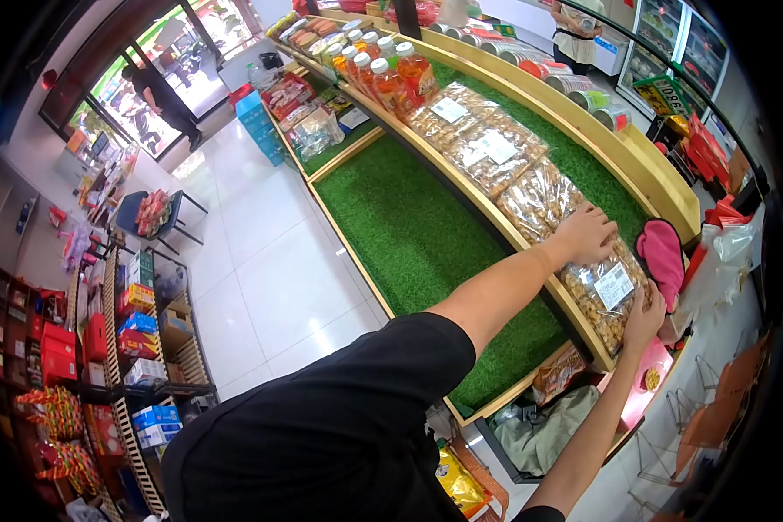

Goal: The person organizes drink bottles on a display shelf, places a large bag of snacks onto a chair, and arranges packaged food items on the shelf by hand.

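Note:
My left hand rests with bent fingers on the far end of a clear bag of golden-brown snack pieces with a white label. At the bag's near right side, my right hand grips its edge. The bag lies on the upper ledge of a wooden display shelf. Just beyond my left hand is another clear snack bag, in line with two flatter labelled packs. What each thumb does is partly hidden.
Orange bottles with white caps stand farther up the ledge, and cans lie behind. A lower green-turf shelf is below my left arm. A pink cloth item hangs at the right end. A person stands near the doorway.

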### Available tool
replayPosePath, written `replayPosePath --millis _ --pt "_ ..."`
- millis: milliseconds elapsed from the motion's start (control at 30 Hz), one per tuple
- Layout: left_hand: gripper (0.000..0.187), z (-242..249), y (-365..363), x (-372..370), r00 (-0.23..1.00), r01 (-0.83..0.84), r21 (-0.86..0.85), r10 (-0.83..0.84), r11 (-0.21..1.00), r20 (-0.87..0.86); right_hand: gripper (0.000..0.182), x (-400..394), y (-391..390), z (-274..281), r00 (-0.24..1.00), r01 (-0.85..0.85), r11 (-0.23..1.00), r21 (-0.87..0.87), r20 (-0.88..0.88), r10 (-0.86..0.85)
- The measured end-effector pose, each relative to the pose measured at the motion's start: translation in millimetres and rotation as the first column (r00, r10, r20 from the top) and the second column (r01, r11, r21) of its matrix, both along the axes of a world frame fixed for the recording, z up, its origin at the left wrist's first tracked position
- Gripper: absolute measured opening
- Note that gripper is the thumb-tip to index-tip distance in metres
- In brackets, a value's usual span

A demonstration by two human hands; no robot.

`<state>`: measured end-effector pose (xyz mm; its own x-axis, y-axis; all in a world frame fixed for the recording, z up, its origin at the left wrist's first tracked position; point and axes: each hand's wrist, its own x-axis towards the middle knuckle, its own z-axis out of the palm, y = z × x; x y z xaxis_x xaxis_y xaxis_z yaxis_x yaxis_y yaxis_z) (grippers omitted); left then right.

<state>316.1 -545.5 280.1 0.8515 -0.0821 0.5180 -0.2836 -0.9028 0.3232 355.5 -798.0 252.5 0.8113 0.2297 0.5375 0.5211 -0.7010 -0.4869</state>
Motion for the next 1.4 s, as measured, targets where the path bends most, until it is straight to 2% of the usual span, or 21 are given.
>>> replayPosePath --millis 533,733,967,1033,1333,1400 --pt "0.039 0.0 -2.0 -0.6 1.000 -0.026 0.025 0.026 0.999 0.005 0.037 4.1 -2.8 -4.6 1.000 0.001 1.000 0.023 -0.020 0.000" --pt "0.040 5.3 0.6 0.0 0.996 -0.009 0.027 0.012 1.000 -0.091 0.036 -2.3 0.0 1.5 1.000 -0.003 1.000 0.024 -0.021 0.004" --pt "0.039 6.2 -0.7 -1.5 0.994 0.004 -0.002 -0.005 1.000 -0.113 0.035 -6.5 0.4 1.8 1.000 0.004 0.999 0.043 -0.013 -0.004" --pt "0.039 4.1 1.0 1.3 0.999 0.006 0.005 -0.006 1.000 -0.050 0.035 -6.1 -0.3 3.1 0.999 -0.005 0.999 0.047 -0.037 0.006" --pt "0.039 4.1 0.8 0.6 1.000 -0.012 0.013 0.012 1.000 0.012 0.033 2.3 -4.0 -5.9 1.000 0.003 1.000 0.021 -0.006 -0.003" --pt "0.039 5.2 2.5 1.7 1.000 -0.004 0.005 0.004 1.000 -0.020 0.033 5.4 -3.1 -6.7 1.000 0.004 0.999 0.041 -0.016 -0.004"
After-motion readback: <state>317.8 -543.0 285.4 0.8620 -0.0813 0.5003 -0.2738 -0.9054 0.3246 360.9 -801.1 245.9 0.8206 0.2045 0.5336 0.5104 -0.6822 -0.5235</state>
